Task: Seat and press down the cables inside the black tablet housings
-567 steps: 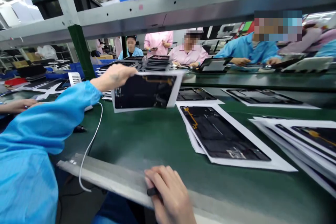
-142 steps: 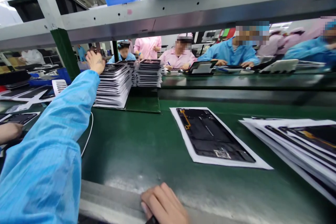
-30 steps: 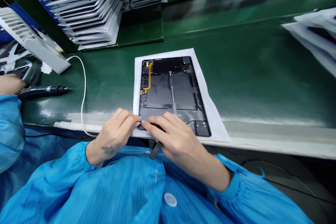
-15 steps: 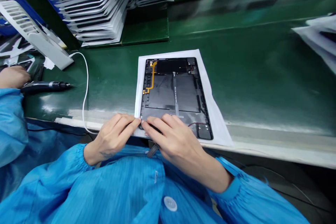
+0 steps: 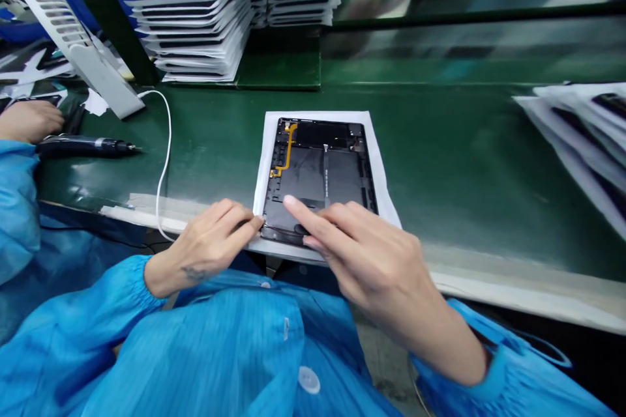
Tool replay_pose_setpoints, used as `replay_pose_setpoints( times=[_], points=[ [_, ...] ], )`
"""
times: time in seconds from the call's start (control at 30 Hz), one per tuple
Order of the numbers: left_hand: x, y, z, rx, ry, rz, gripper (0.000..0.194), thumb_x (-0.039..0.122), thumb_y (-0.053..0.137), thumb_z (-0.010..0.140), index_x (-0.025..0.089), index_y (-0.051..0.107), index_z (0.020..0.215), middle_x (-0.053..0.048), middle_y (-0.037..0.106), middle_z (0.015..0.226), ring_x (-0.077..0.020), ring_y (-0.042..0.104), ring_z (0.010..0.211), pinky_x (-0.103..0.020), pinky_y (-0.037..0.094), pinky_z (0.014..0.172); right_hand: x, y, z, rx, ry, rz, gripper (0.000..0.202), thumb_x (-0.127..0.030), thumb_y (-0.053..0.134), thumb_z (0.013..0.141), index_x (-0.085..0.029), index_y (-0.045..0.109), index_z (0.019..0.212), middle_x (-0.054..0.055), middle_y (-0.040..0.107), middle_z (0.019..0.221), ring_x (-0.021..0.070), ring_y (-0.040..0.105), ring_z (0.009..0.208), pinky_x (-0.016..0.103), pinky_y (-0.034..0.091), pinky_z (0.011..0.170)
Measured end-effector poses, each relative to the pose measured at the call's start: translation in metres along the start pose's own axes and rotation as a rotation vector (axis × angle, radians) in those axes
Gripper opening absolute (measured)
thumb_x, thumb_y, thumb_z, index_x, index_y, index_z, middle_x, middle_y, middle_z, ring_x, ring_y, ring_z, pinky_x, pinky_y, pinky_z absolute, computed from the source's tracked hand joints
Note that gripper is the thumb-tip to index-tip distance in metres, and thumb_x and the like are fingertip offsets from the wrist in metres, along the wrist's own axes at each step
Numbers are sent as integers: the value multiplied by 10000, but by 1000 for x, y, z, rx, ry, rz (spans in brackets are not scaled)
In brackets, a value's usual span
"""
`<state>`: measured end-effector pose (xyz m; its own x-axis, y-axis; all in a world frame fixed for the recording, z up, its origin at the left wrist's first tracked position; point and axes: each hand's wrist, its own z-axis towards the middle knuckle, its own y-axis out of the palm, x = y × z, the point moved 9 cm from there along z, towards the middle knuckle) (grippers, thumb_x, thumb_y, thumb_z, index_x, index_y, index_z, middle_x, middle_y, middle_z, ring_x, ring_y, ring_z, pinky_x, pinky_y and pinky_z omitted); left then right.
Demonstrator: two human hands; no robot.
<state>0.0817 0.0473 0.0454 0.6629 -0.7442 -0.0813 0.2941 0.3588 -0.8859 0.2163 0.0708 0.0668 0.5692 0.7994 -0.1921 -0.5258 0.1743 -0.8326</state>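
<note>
An opened black tablet housing [image 5: 308, 176] with an orange flex cable [image 5: 289, 151] lies on a white sheet [image 5: 379, 182] at the green bench's front edge. My left hand [image 5: 208, 238] has its fingers closed together at the housing's near left corner; what they hold, if anything, is hidden. Over the near right part of the housing, my right hand [image 5: 372, 251] has its index finger stretched out, its tip over the lower left area. The other fingers are bent and nothing shows between them.
A tall stack of white-wrapped sheets [image 5: 200, 19] stands behind on a green shelf. At left are a white fan-like device [image 5: 92, 65] with a white cable, a black electric screwdriver [image 5: 90, 145] and another person's hand [image 5: 32, 120]. More wrapped pieces [image 5: 587, 124] lie at right.
My right hand has moved right, away from my left hand, and its index finger is now extended over the housing. My left hand stays at the corner. The camera view has shifted slightly.
</note>
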Motion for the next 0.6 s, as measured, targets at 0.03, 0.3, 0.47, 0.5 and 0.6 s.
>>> replay_pose_setpoints(
  times=[0.03,0.3,0.47,0.5,0.6],
  points=[
    [-3,-1,-4,50,-24,-49,213,118,561,978,83,642,1172,-131,720,1009,-224,678,913,-358,601,783,1,2,-2,1,9,20,457,-133,410,1019,-198,508,1460,66,679,917,190,610,762,305,501,621],
    [-6,18,-19,-3,-54,-184,300,231,556,1007,160,615,1292,-155,641,1361,-285,601,1292,-437,595,977,-1,34,-3,-27,-14,104,398,-25,451,945,-161,632,1272,117,714,1119,203,689,1009,298,590,779],
    [-10,18,-20,-14,-7,-211,331,266,573,1002,191,625,1320,-138,649,1361,-276,613,1283,-428,568,1011,-2,45,1,-85,2,85,346,-31,464,941,-158,663,1194,108,729,1072,198,699,974,280,571,735],
    [-11,17,-20,-10,-4,-213,340,267,582,998,202,622,1330,-135,642,1373,-274,614,1283,-422,565,1014,-2,46,1,-96,6,81,343,-31,462,945,-162,668,1185,105,731,1068,195,700,968,277,568,734],
    [-10,18,-22,-5,-5,-211,358,250,594,993,223,614,1349,-131,613,1413,-272,598,1306,-428,543,1045,-4,44,2,-109,1,60,321,-43,464,957,-161,680,1163,105,736,1047,189,702,934,279,567,728]
  ],
)
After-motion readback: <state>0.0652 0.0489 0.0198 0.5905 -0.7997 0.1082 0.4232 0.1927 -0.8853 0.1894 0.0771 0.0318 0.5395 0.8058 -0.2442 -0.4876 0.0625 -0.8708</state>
